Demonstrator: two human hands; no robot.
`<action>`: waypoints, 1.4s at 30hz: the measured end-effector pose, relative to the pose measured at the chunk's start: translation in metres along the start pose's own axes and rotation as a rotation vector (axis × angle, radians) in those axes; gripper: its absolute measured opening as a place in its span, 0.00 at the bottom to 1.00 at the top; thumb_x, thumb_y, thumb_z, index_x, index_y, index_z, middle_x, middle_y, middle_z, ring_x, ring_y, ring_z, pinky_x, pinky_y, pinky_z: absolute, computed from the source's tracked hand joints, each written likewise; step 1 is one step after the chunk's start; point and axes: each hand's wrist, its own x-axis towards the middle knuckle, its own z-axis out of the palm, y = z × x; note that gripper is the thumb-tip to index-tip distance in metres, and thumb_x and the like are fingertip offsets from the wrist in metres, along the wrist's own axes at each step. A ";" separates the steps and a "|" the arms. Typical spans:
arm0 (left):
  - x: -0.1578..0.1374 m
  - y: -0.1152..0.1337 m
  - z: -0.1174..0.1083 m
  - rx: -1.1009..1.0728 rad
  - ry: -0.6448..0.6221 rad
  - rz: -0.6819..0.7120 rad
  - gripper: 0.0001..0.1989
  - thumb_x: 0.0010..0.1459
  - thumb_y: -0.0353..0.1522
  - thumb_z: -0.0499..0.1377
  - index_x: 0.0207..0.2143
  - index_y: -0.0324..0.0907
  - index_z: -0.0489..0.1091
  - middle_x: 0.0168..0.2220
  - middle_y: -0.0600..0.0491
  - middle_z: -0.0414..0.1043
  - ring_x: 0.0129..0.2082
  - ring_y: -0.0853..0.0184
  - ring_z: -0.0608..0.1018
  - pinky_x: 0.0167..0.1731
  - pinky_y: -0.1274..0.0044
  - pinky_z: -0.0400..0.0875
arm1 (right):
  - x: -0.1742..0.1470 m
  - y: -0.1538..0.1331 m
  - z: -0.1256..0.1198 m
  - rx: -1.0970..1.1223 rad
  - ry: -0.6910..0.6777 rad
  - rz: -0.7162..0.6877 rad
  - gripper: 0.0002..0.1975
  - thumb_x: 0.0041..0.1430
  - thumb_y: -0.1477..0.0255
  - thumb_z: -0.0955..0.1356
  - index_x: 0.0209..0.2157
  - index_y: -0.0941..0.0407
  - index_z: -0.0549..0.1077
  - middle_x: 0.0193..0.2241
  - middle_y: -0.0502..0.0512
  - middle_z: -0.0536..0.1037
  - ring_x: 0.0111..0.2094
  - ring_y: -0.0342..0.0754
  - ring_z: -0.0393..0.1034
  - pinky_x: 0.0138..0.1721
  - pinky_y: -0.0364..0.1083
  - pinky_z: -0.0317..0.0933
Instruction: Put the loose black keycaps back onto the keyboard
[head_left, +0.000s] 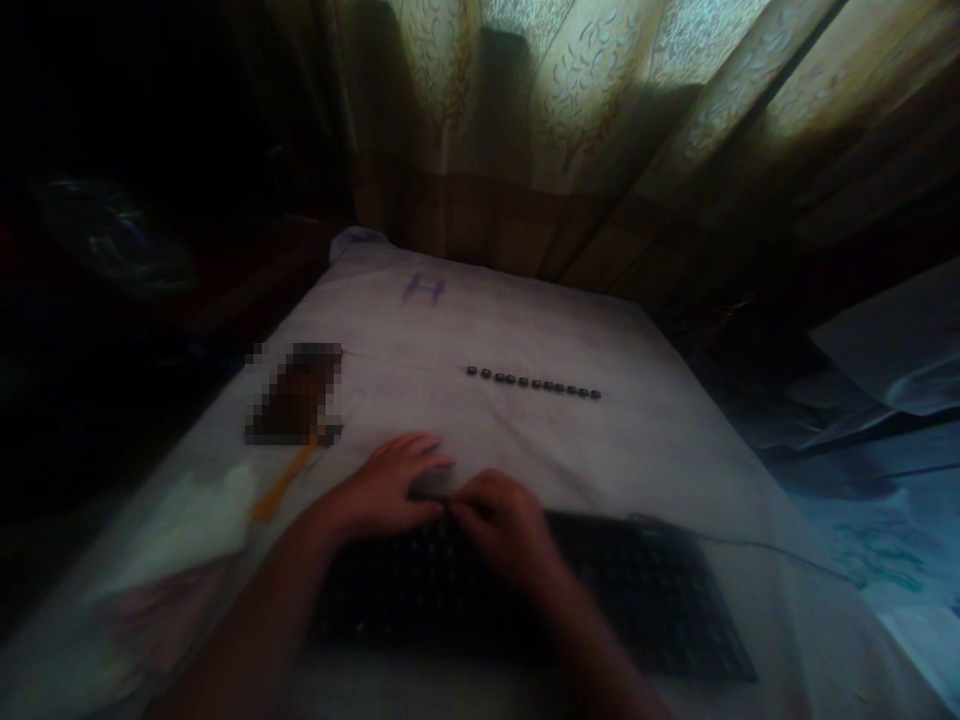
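Note:
A black keyboard [637, 580] lies across the near part of the cloth-covered table, partly hidden by my arms. My left hand [394, 487] rests at its back edge, fingers stretched out past the edge and thumb apart from them near the top keys. Beside it, my right hand [499, 515] is closed in a pinch at the back row of keys, its fingertips close to my left thumb. Whatever sits in that pinch is too small and dark to make out. Behind the hands, several small black keycaps [536, 384] stand in a slanting row on the cloth.
A pixelated dark object [296, 395] lies to the left, with an orange strip [289, 480] near it. Crumpled pale material [187, 525] is at the left edge. The keyboard's cable [780, 548] runs off right. A curtain [480, 130] hangs behind the white cloth [525, 310].

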 end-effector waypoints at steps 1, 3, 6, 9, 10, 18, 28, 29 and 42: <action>0.000 0.000 0.000 -0.003 0.005 0.007 0.27 0.47 0.38 0.67 0.53 0.51 0.73 0.64 0.47 0.61 0.64 0.44 0.58 0.62 0.54 0.47 | 0.001 -0.001 0.000 0.002 0.000 0.021 0.07 0.54 0.80 0.70 0.29 0.54 0.80 0.29 0.51 0.78 0.33 0.45 0.71 0.38 0.43 0.62; 0.000 0.001 0.000 0.042 -0.014 -0.007 0.29 0.48 0.38 0.66 0.55 0.52 0.71 0.66 0.48 0.56 0.66 0.45 0.56 0.62 0.54 0.46 | 0.003 -0.002 0.000 0.012 -0.008 0.079 0.07 0.53 0.80 0.70 0.28 0.54 0.80 0.28 0.51 0.78 0.32 0.45 0.71 0.37 0.43 0.62; 0.001 0.007 -0.002 0.215 -0.102 -0.082 0.33 0.51 0.39 0.64 0.60 0.51 0.64 0.70 0.49 0.47 0.68 0.50 0.50 0.63 0.57 0.46 | 0.007 -0.003 -0.001 0.040 -0.030 0.178 0.06 0.51 0.79 0.70 0.28 0.55 0.79 0.28 0.50 0.79 0.32 0.45 0.72 0.36 0.43 0.62; 0.002 0.014 -0.003 0.332 -0.161 -0.119 0.33 0.54 0.39 0.62 0.63 0.50 0.60 0.71 0.48 0.42 0.69 0.52 0.48 0.64 0.59 0.46 | 0.010 -0.005 -0.002 0.062 -0.047 0.227 0.06 0.51 0.78 0.70 0.28 0.55 0.79 0.28 0.51 0.79 0.32 0.45 0.72 0.36 0.44 0.62; 0.002 0.016 -0.004 0.348 -0.168 -0.122 0.34 0.54 0.39 0.61 0.63 0.50 0.59 0.71 0.47 0.42 0.69 0.52 0.47 0.64 0.59 0.46 | 0.010 -0.006 -0.002 0.063 -0.054 0.236 0.05 0.51 0.78 0.70 0.28 0.55 0.79 0.28 0.51 0.79 0.32 0.46 0.72 0.36 0.44 0.62; 0.003 0.018 -0.002 0.405 -0.169 -0.141 0.35 0.54 0.39 0.62 0.64 0.49 0.58 0.71 0.46 0.42 0.69 0.52 0.47 0.64 0.59 0.46 | 0.010 -0.006 0.001 -0.014 -0.031 0.224 0.07 0.49 0.80 0.69 0.27 0.55 0.78 0.28 0.51 0.79 0.31 0.45 0.70 0.34 0.44 0.60; 0.003 0.020 -0.003 0.397 -0.154 -0.131 0.34 0.53 0.39 0.62 0.63 0.47 0.61 0.70 0.45 0.44 0.69 0.51 0.49 0.64 0.59 0.46 | 0.016 -0.003 -0.004 0.060 -0.086 0.252 0.06 0.49 0.80 0.69 0.27 0.56 0.79 0.28 0.51 0.79 0.31 0.45 0.71 0.35 0.43 0.61; 0.003 0.020 -0.003 0.396 -0.154 -0.130 0.34 0.53 0.39 0.62 0.63 0.47 0.61 0.70 0.45 0.44 0.69 0.51 0.49 0.64 0.59 0.46 | 0.017 -0.002 -0.005 0.087 -0.104 0.259 0.06 0.49 0.80 0.70 0.27 0.56 0.79 0.28 0.51 0.79 0.31 0.45 0.71 0.35 0.43 0.62; 0.000 0.015 -0.006 0.360 -0.145 -0.133 0.34 0.53 0.42 0.61 0.62 0.48 0.62 0.70 0.48 0.47 0.68 0.53 0.50 0.63 0.60 0.48 | 0.017 0.021 -0.023 0.254 -0.220 0.230 0.06 0.53 0.77 0.70 0.32 0.55 0.80 0.33 0.52 0.81 0.35 0.46 0.73 0.40 0.44 0.65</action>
